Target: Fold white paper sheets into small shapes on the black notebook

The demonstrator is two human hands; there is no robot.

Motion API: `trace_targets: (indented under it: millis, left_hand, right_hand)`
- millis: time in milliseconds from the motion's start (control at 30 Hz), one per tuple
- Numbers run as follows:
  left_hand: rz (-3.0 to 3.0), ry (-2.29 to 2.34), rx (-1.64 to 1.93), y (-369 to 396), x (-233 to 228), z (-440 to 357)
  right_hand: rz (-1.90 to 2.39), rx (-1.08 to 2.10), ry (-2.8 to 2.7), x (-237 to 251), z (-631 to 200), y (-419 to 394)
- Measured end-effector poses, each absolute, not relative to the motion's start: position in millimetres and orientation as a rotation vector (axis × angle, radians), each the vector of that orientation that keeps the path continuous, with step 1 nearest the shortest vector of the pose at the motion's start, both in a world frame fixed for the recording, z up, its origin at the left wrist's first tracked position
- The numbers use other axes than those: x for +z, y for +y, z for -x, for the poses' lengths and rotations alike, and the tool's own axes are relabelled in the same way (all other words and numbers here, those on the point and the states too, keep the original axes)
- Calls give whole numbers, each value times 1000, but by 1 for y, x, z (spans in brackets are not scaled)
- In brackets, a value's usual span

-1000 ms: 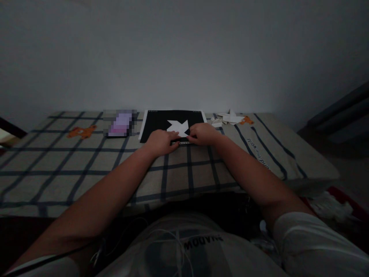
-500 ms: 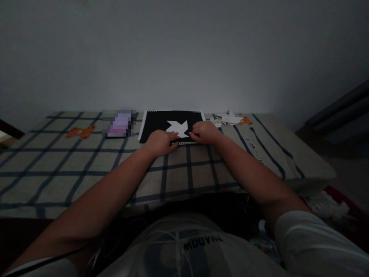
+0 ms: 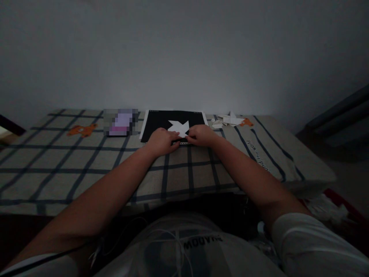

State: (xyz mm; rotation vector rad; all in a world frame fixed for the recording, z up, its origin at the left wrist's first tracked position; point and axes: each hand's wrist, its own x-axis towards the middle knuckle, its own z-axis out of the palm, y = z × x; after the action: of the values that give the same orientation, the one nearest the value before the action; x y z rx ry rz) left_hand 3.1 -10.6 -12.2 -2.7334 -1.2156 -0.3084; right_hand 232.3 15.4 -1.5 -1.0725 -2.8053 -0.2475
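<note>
A white paper pinwheel, folded with pointed corners, lies flat on a black sheet with white edges and punched holes. My left hand rests on the pinwheel's lower left side, fingers stretched over it and the thumb apart. At the lower right corner, my right hand has its fingers curled, thumb and index finger closed at the paper's edge. The knuckles partly hide that corner.
Several folded white paper pieces lie right of the black sheet. To its left is a phone with a blurred, lit screen. The checked tablecloth covers the table, which stands against a grey wall.
My right hand has moved slightly left and nearer to me, along the pinwheel's lower right corner. The left hand stays on the paper, and the view shifts slightly.
</note>
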Motion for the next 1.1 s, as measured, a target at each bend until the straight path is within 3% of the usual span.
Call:
trace_targets:
  millis: [1100]
  left_hand:
    - [2623, -1188, -468, -8, -16, -1]
  right_hand:
    - [1064, 3, -2627, -16, -247, 34]
